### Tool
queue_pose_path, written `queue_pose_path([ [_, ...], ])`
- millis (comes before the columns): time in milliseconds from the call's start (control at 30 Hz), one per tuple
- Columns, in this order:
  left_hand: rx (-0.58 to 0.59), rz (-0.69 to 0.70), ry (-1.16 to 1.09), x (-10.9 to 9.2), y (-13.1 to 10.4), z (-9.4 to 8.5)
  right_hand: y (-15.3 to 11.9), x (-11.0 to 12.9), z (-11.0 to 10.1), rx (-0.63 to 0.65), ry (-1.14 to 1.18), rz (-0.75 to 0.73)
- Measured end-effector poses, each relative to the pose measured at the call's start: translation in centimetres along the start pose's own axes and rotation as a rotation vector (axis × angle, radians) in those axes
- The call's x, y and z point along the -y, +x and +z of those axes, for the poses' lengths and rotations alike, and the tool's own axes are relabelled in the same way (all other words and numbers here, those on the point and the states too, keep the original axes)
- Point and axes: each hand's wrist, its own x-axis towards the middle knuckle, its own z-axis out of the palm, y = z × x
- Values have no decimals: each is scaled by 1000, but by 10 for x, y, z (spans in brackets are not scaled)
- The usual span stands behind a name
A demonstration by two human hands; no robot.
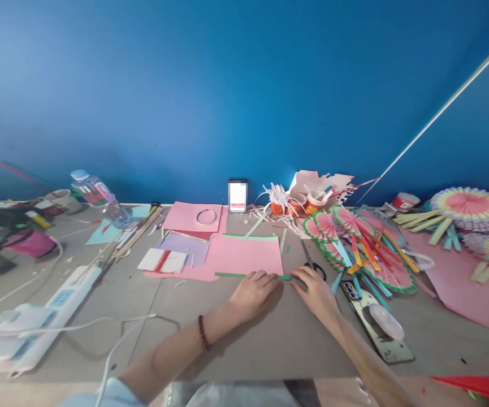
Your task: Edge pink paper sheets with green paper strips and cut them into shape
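Observation:
A pink sheet of paper (248,255) lies on the table in front of me, with a green paper strip (229,275) along its near edge. My left hand (255,295) is closed over the near right part of this edge, its bent fingers pressing the strip down. At the strip's right end, the thumb and fingers of my right hand (315,291) close in a pinch. The exact contact under the fingertips is partly hidden. A second green strip (256,237) runs along the sheet's far edge. Just beyond my right hand lie dark-handled scissors (319,270).
Folded paper fans (367,237) and a phone (382,330) with a white mouse (386,321) lie to the right. Cups of paper strips (297,203) and an upright phone (238,196) stand behind. On the left are a bottle (104,195) and a power strip (60,316) with cables.

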Motion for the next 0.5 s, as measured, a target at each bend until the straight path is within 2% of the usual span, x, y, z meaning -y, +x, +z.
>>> queue_pose_path([
  [300, -16, -141, -5, 4, 8, 4, 9, 2, 5, 60, -9, -67],
  [500, -105, -181, 24, 7, 21, 15, 14, 7, 0, 78, 15, -88],
])
